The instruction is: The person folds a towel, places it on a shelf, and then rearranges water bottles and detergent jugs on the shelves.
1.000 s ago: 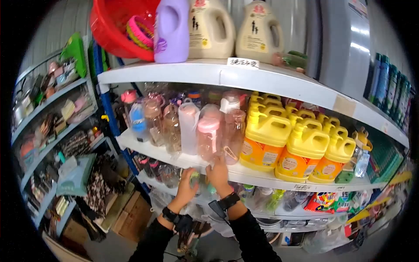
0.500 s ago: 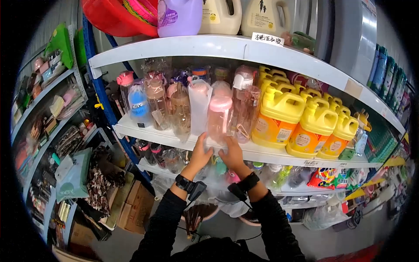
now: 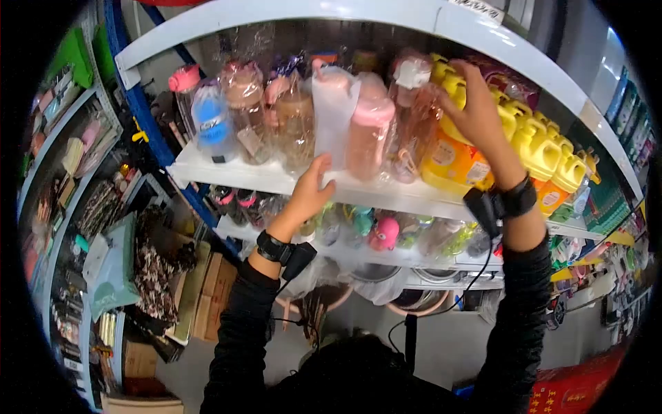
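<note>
At the shelf's front edge my left hand point(image 3: 309, 192) is open and holds nothing, thumb apart from the fingers. It is below a white-wrapped bottle point(image 3: 333, 117) and left of a pink-lidded water bottle point(image 3: 371, 134). My right hand point(image 3: 476, 110) reaches over the yellow jugs, fingers apart, covering part of the nearest yellow jug point(image 3: 448, 160). Just left of its thumb stands a clear pinkish bottle point(image 3: 422, 127) in plastic wrap, and behind that a bottle with a white lid point(image 3: 412, 72).
More wrapped bottles, one blue point(image 3: 212, 123), stand at the left of the white shelf point(image 3: 276, 178). Further yellow jugs point(image 3: 538, 148) line its right side. A lower shelf holds a pink toy-like item point(image 3: 383, 234). A blue post point(image 3: 148, 110) rises at the left; cardboard boxes point(image 3: 215, 297) sit below.
My right hand has moved up and right, from in front of the pink-lidded bottle to above the yellow jugs. My left hand stays near the shelf edge. The view has tilted down.
</note>
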Motion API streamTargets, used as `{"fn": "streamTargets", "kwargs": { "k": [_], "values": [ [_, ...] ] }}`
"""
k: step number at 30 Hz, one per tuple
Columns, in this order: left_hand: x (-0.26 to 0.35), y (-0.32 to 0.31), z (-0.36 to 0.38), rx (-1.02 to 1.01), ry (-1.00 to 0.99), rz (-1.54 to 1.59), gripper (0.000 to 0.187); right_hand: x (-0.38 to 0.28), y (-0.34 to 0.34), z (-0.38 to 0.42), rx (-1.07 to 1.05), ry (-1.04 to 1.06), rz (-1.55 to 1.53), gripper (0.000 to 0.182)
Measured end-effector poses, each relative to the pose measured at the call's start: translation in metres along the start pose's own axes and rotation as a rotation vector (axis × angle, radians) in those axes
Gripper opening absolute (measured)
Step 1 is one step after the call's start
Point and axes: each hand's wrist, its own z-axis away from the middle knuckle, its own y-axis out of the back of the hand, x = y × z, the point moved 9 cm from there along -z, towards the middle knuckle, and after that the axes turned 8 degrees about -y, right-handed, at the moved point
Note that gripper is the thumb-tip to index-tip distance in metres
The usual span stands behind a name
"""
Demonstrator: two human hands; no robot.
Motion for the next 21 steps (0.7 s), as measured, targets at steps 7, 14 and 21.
{"fn": "streamTargets", "kwargs": {
  "k": [7, 14, 21],
  "values": [
    [0.03, 0.012, 0.011, -0.068, -0.014, -0.161, 0.055, 0.035, -0.068, -0.016, -0.556, -0.192, 0.181, 0.056],
    [0.044, 0.009, 0.005, -0.092, 0.015, -0.236, 0.056, 0.04, -0.077, -0.011, -0.59, -0.004, -0.149, 0.045],
    [0.061, 0.002, -0.008, -0.08, -0.124, -0.394, 0.053, 0.04, -0.079, -0.012, -0.667, 0.082, -0.211, 0.049]
  ]
}}
